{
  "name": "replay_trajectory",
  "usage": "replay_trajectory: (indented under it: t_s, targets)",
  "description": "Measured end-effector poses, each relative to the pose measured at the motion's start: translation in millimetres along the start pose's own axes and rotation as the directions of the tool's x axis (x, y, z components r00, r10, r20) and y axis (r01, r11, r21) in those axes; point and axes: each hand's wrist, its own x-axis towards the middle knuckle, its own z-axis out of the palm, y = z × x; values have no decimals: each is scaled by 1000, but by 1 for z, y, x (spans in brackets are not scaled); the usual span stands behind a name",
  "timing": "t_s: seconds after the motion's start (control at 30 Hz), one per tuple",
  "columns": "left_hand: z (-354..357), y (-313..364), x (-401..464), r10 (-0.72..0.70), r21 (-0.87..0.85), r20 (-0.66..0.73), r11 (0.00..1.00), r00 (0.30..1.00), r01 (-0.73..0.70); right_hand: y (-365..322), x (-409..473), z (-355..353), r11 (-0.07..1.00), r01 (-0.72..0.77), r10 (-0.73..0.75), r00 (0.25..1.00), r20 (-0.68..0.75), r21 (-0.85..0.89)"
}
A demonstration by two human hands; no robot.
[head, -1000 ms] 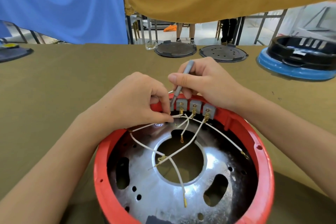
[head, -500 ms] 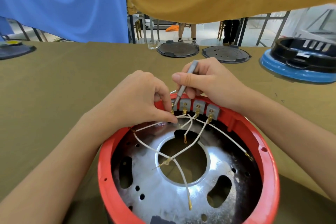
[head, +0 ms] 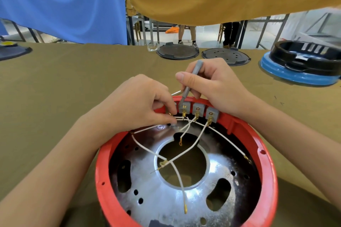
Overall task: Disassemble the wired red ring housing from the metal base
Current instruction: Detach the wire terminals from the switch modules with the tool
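The red ring housing (head: 265,155) lies open side up in front of me, around a shiny metal base (head: 164,197) with a round centre hole. White wires (head: 186,148) with brass tips cross the base from grey terminal blocks (head: 198,108) at the far rim. My left hand (head: 136,105) pinches a wire end at the leftmost terminal. My right hand (head: 212,83) grips a thin grey tool (head: 191,79), its tip down at the same terminal.
The olive-covered table (head: 64,88) runs all around. Two dark round lids (head: 178,52) lie at its far edge, with a black part on a blue ring (head: 299,75) at the far right. Blue and mustard cloths hang behind.
The view has shifted slightly and the housing sits a little lower in frame. My right hand has raised the grey tool a bit; my left hand keeps pinching the wire at the terminal.
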Motion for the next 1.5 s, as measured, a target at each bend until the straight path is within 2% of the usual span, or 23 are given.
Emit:
replay_trajectory:
  t_s: [0.13, 0.33, 0.5, 0.63, 0.8, 0.93, 1.13, 1.33, 1.4, 1.5]
  targets:
    - [1, 3, -1, 19, 34, 43, 999, 999, -20, -3, -2, 0, 998, 45, -46, 999, -18, -53]
    - [3, 4, -1, 14, -15, 58, 1000, 998, -14, -5, -9, -8, 992, 80, -82, 996, -20, -100]
    - [5, 1, 0, 27, -9, 25, 1000, 999, -27, -3, -26, -14, 975, 124, -132, 991, -32, -184]
    - [6, 0, -1, 54, 9, 9, 999, 999, -54, -8, -28, -12, 956, 164, -160, 986, 37, -244]
    - [9, -3, -2, 4, -94, 37, 996, 999, -1, -6, -28, -15, 954, 173, -164, 985, 59, -246]
    - [9, -3, 0, -29, -112, 49, 993, 998, 34, -7, -27, -16, 939, 202, -178, 978, 108, -277]
    - [10, -3, 1, -55, -128, 56, 990, 997, 62, -6, -30, -21, 956, 152, -128, 986, 108, -251]
    - [11, -4, 0, -55, -123, 55, 990, 997, 62, -9, -32, -20, 861, 299, -242, 952, 185, -412]
    - [11, -5, 0, -51, -132, 61, 989, 997, 58, -10, -33, -19, 870, 282, -229, 957, 176, -405]
    - [11, -6, 1, -38, -146, 71, 988, 997, 48, -9, -29, -16, 926, 159, -129, 986, 110, -341]
